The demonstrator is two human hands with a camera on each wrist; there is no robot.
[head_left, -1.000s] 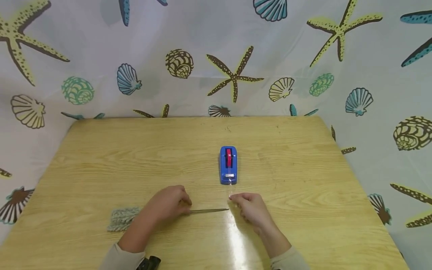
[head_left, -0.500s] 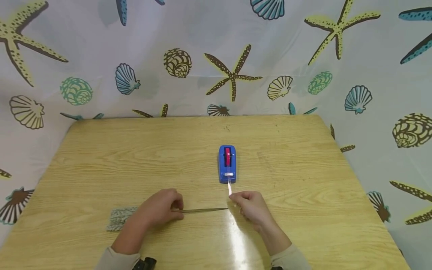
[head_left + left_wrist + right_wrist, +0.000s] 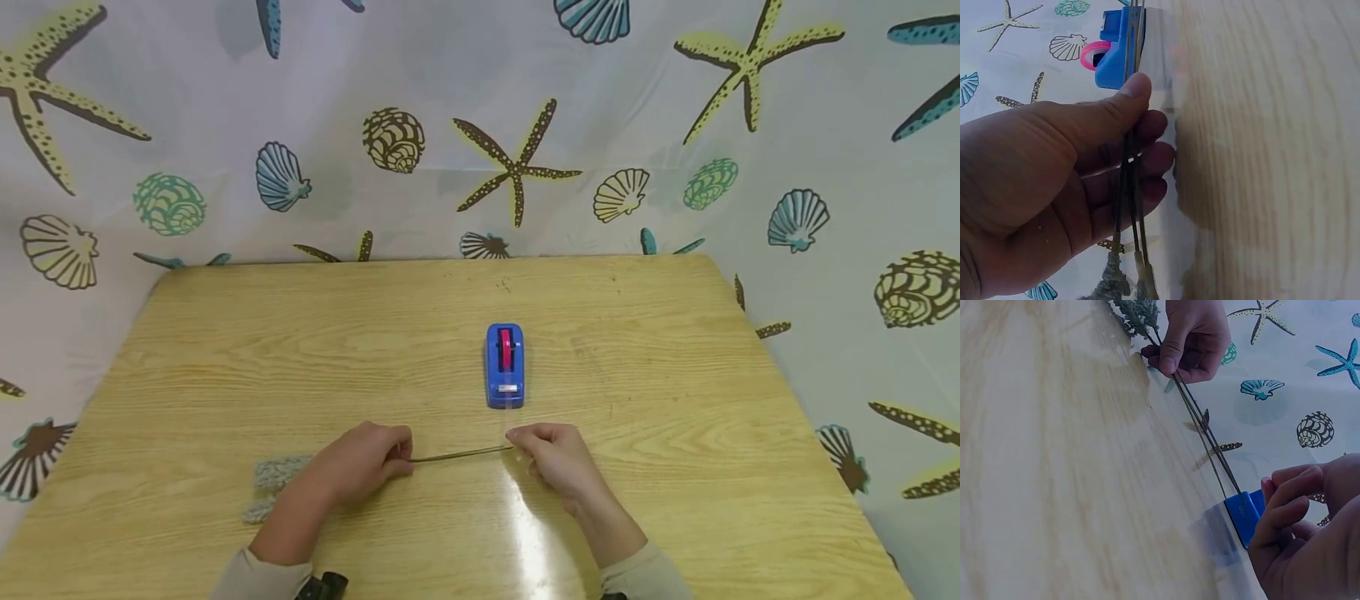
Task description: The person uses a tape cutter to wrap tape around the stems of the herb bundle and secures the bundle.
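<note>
Shifted stems [image 3: 461, 455] toward 12 o'clock, pinched in the fingers of left hand [image 3: 366, 458] and ending near tape [image 3: 507, 418] pinched in the fingers of right hand [image 3: 557, 460], at 6 o'clock from blue dispenser [image 3: 506, 387], likely aligning for taping, next calling for steady contact.

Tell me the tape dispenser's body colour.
Blue; the tape dispenser shows best in the head view.

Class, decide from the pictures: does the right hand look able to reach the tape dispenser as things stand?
Probably yes. The right hand sits on the near side of the tape dispenser, with only a strip of tape between them; the stems run toward the left hand, off that path.
</note>
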